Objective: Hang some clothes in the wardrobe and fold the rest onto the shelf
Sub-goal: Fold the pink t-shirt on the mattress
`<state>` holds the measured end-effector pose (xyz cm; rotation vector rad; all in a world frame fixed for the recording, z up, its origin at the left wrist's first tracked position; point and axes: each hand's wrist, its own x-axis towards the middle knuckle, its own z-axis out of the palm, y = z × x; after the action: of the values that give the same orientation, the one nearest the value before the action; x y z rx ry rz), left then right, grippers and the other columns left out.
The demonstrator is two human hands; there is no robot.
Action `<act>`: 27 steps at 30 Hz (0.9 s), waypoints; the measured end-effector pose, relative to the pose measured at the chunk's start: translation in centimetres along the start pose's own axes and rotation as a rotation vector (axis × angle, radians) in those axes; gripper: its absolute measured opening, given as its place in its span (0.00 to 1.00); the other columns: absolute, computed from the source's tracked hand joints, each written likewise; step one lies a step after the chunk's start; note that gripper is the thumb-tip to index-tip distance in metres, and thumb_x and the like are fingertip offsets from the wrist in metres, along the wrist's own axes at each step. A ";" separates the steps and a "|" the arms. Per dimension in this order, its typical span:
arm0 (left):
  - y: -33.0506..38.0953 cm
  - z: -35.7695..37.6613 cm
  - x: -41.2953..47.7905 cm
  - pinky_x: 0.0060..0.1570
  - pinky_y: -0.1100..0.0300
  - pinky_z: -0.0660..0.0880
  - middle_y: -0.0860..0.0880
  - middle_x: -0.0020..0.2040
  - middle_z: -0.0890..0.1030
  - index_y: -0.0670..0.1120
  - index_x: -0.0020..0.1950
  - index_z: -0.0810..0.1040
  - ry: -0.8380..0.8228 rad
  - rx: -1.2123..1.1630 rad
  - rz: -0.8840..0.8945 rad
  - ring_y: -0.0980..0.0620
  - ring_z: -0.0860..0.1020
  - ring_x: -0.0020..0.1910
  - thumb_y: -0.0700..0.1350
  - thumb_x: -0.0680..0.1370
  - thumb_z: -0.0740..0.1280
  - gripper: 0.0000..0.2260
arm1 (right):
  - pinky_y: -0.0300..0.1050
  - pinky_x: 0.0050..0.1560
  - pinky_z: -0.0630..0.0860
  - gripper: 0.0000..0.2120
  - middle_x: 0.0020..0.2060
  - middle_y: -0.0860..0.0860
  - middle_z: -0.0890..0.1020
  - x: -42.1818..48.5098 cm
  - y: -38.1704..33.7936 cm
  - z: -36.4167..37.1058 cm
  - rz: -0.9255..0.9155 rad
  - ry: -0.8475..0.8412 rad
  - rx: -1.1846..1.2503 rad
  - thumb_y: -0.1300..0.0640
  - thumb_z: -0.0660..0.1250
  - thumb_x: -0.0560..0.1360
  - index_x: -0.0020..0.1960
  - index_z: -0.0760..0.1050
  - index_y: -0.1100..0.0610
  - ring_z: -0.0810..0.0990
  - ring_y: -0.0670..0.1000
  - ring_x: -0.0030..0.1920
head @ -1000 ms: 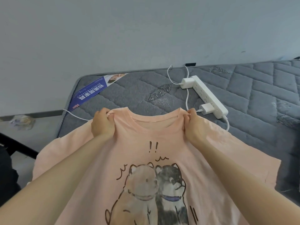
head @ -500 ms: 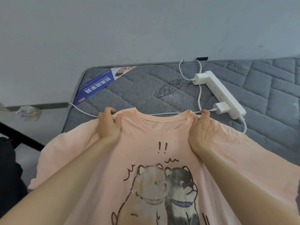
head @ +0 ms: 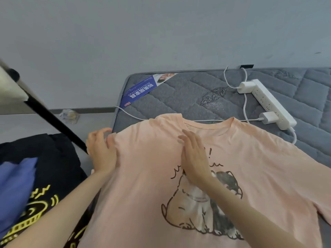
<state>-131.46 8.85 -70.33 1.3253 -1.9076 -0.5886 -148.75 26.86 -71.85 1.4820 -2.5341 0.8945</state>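
Note:
A pink T-shirt [head: 250, 176] with a cartoon of two dogs lies front up on the grey quilted mattress [head: 179, 97], its collar toward the wall. My left hand [head: 102, 151] is at the shirt's left shoulder edge. Its thumb lies on top of the cloth and its fingers curl round the edge. My right hand [head: 195, 158] rests flat on the chest just below the collar, with its fingers straight and together. The shirt's left sleeve is out of sight beyond that edge.
A white power strip [head: 272, 104] with two chargers and a white cable [head: 206, 120] lies on the mattress beyond the collar. A black garment with yellow print [head: 41, 203] and a blue cloth [head: 16, 190] lie to my left. A black bar [head: 52, 120] slants across there.
Both hands have let go of the shoulders beside the collar. The left hand moved out to the left shoulder edge. The right hand opened flat on the chest. The view swung left.

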 end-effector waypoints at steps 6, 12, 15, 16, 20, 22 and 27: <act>-3.7 -2.0 0.4 0.70 0.46 0.62 0.43 0.74 0.63 0.48 0.77 0.57 -0.326 -0.148 -0.598 0.41 0.64 0.71 0.54 0.82 0.56 0.25 | 0.57 0.72 0.34 0.27 0.78 0.50 0.42 1.2 -6.3 5.7 0.068 -0.456 -0.045 0.49 0.48 0.82 0.78 0.43 0.51 0.39 0.54 0.77; -4.6 -2.3 2.5 0.44 0.50 0.79 0.45 0.51 0.80 0.45 0.56 0.76 -0.392 -0.500 -1.085 0.44 0.79 0.47 0.67 0.75 0.59 0.26 | 0.64 0.67 0.26 0.30 0.76 0.46 0.34 2.4 -6.4 8.0 0.134 -0.529 -0.135 0.36 0.43 0.79 0.76 0.35 0.42 0.31 0.55 0.75; -4.9 -2.3 3.3 0.43 0.56 0.73 0.47 0.52 0.80 0.46 0.51 0.78 -0.348 -0.528 -0.951 0.49 0.77 0.46 0.55 0.75 0.69 0.14 | 0.64 0.67 0.26 0.29 0.76 0.45 0.34 2.1 -6.5 8.5 0.139 -0.492 -0.163 0.36 0.42 0.79 0.75 0.35 0.40 0.30 0.54 0.75; -4.7 -2.4 3.6 0.46 0.55 0.72 0.47 0.54 0.80 0.45 0.53 0.78 -0.340 -0.540 -0.903 0.48 0.76 0.48 0.52 0.75 0.70 0.12 | 0.64 0.67 0.27 0.29 0.76 0.45 0.35 1.9 -6.6 8.6 0.141 -0.469 -0.176 0.36 0.41 0.78 0.75 0.35 0.39 0.31 0.54 0.75; -3.6 -3.9 4.6 0.53 0.53 0.73 0.48 0.46 0.78 0.45 0.45 0.76 -0.282 -0.729 -0.789 0.49 0.76 0.48 0.46 0.77 0.68 0.05 | 0.63 0.68 0.27 0.28 0.77 0.45 0.37 1.6 -6.7 8.9 0.135 -0.401 -0.218 0.36 0.39 0.78 0.76 0.37 0.39 0.33 0.53 0.75; -3.2 -4.6 4.9 0.44 0.58 0.71 0.50 0.39 0.74 0.46 0.41 0.73 -0.190 -0.799 -0.735 0.52 0.72 0.41 0.47 0.79 0.65 0.08 | 0.62 0.68 0.27 0.29 0.77 0.45 0.39 1.5 -6.8 9.0 0.140 -0.383 -0.231 0.35 0.38 0.77 0.76 0.37 0.39 0.34 0.53 0.76; -3.6 -4.9 3.5 0.49 0.54 0.71 0.51 0.46 0.74 0.46 0.52 0.73 -0.050 -0.546 -0.597 0.51 0.73 0.48 0.45 0.80 0.61 0.05 | 0.61 0.67 0.27 0.29 0.77 0.45 0.41 1.3 -7.0 9.0 0.132 -0.338 -0.255 0.35 0.35 0.75 0.76 0.39 0.38 0.37 0.54 0.76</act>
<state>-126.24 4.49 -68.79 1.4928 -1.2215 -1.3369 -141.77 18.65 -75.72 1.5074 -2.8762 0.3315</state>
